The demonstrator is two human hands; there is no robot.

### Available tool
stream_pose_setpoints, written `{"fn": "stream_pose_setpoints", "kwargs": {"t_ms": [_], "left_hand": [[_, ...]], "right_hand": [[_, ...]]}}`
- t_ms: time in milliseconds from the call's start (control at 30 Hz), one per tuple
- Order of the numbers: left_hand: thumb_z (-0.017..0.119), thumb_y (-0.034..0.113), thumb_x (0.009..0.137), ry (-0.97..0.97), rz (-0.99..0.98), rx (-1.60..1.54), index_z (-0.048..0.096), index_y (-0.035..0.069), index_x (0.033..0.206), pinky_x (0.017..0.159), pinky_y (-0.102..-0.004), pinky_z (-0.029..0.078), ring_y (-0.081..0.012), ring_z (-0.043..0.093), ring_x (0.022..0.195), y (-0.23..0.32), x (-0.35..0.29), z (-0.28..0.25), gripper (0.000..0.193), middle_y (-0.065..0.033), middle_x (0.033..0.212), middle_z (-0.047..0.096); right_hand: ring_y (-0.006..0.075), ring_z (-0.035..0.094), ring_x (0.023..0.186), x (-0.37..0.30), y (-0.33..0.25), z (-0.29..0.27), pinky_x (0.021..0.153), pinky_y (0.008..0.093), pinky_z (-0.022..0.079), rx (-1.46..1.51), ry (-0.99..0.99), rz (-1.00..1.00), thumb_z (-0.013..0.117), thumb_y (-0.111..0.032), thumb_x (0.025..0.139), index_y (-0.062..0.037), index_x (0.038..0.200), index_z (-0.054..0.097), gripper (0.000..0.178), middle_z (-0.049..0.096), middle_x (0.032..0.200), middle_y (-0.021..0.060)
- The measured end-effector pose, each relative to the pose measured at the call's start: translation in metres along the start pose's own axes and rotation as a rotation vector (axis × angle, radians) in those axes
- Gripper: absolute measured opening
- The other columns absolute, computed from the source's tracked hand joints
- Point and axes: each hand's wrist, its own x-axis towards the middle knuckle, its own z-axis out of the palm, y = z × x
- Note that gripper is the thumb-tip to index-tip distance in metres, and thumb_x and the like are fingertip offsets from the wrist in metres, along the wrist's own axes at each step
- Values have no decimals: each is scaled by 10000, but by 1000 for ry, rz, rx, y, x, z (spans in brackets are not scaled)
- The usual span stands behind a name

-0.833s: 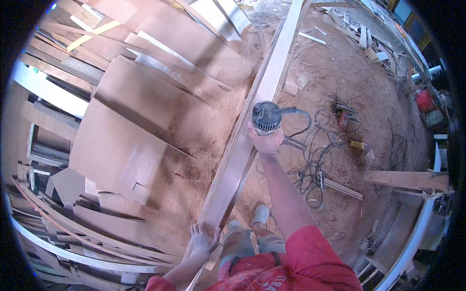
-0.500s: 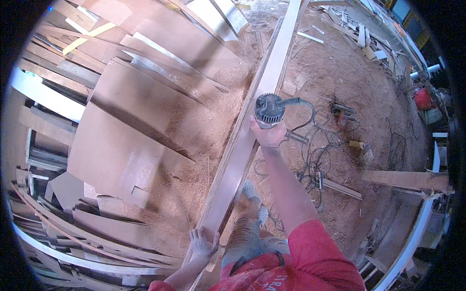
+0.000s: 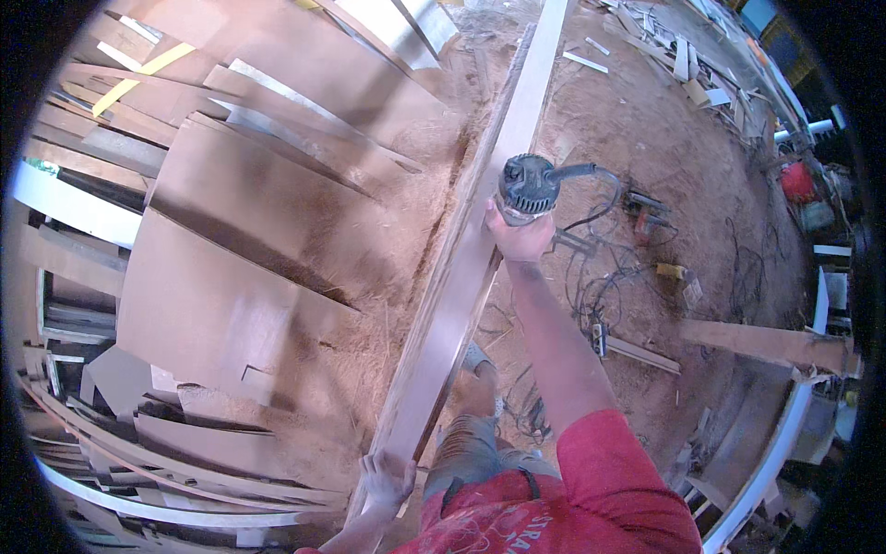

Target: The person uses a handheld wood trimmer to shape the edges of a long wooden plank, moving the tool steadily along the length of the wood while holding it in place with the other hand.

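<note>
My right hand [image 3: 524, 236] is wrapped round the body of a router [image 3: 529, 186] with a dark vented top and a black cord. The router stands on a long wooden board [image 3: 434, 365] that runs from near my waist to the far edge of the view. A metal guide bar [image 3: 577, 242] sticks out from its right side. At the near end of the board rests my left hand [image 3: 386, 480], fingers laid over the surface and thumb apart. The router's bit is hidden from sight.
Large brown sheets [image 3: 208, 305] and wood strips lie along the left. Sawdust covers the ground. On the right are tangled cords [image 3: 591, 295], another power tool [image 3: 646, 217], a yellow tool [image 3: 672, 270], a wooden beam [image 3: 766, 343] and a scrap pile [image 3: 697, 78]. My foot is beside the board.
My right hand and the router have moved a little farther away along the board. My left hand stays at the near end. The whole view has shifted slightly.
</note>
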Motion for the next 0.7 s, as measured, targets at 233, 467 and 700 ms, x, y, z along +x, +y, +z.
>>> {"fn": "stream_pose_setpoints", "kwargs": {"t_ms": [233, 467, 700], "left_hand": [[862, 453, 838, -47, -56, -68, 517, -12, 1312, 920, -612, 455, -465, 535, 1036, 4, 2, -1, 749, -253, 1112, 556], [828, 522, 848, -36, -85, -66, 492, 22, 1379, 974, -616, 442, -464, 537, 1112, -5, -8, 11, 803, -252, 1203, 565], [817, 494, 853, -35, -87, -109, 476, 41, 1418, 1043, -615, 422, -470, 521, 1198, -5, -8, 10, 800, -248, 1330, 556]], "right_hand": [[288, 786, 959, 30, 15, 5, 879, 429, 614, -153, 41, -26, 1000, -414, 720, -43, 1236, 708, 699, 799, 1043, 112], [388, 764, 1108, 54, 18, 12, 952, 485, 607, -196, 5, 52, 971, -407, 711, -58, 1282, 688, 726, 786, 1171, 191], [401, 763, 1085, 77, 24, 20, 949, 502, 605, -212, 5, 99, 980, -469, 675, -61, 1271, 694, 777, 785, 1148, 191]]}}
